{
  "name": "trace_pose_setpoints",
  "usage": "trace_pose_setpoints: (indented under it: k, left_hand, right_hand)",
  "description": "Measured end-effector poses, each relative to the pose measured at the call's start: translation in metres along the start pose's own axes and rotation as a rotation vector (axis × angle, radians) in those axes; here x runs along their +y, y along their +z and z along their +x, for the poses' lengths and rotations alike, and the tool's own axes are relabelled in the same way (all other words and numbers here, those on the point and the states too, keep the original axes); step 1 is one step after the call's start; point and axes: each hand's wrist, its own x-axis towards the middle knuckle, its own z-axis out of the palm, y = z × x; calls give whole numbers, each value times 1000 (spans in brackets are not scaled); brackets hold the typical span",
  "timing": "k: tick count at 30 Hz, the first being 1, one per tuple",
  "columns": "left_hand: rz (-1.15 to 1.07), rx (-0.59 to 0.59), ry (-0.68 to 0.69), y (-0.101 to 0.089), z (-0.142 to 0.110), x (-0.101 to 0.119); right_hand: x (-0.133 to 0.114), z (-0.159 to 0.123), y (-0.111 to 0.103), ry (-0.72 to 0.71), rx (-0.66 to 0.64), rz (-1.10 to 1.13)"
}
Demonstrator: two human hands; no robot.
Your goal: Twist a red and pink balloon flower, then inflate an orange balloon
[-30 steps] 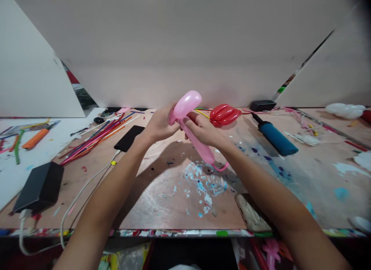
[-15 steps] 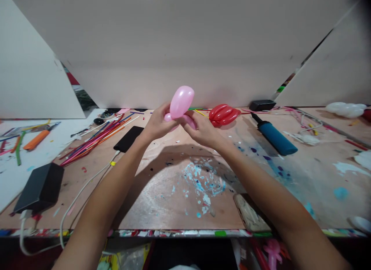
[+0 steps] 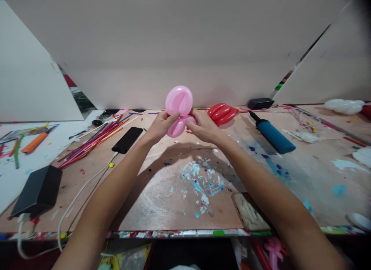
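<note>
I can see two bare hands holding a pink balloon (image 3: 179, 98) up above the table (image 3: 139, 212), near the middle and in front of the big pale board (image 3: 179, 41); the balloon has a big round part on top and smaller bumps below, with a narrow spot in between; the left hand (image 3: 159, 127) has its thumb and fingers closed on the narrow spot, with the thumb on the near side; the right hand (image 3: 204, 126) pinches the small bump on the right, thumb in front, and I cannot see all of its fingers; neither hand is wide open.

Just past the right hand lies a red balloon (image 3: 222, 113), all bunched up; farther to the right are a blue pump (image 3: 274, 135), a small black box (image 3: 261, 103) behind it, and a white balloon (image 3: 344, 108) near the far edge; by the left arm a flat black thing (image 3: 127, 140) has a white cord (image 3: 87, 185) stuck in it; long thin strips (image 3: 95, 142) of many colours lie next to it; a phone (image 3: 248, 212) sits beside the right arm, near the front edge; blue and white paint spots (image 3: 203, 181) are on the table below the hands.
</note>
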Motion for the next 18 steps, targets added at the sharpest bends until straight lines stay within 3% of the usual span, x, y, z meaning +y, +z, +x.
trace_pose_setpoints:
  k: [4,8,14,18]
  left_hand:
    - [66,66,7,5,4,-12]
    - [97,116,-17,9,4,-19]
    - [234,166,-85,11,3,-30]
    - [293,59,-115,11,5,-36]
  right_hand:
    - [7,1,9,46,45,25]
    - [19,2,4,77,-65,203]
    - [43,5,-1,2,-219,224]
    - [51,5,-9,86,-118,249]
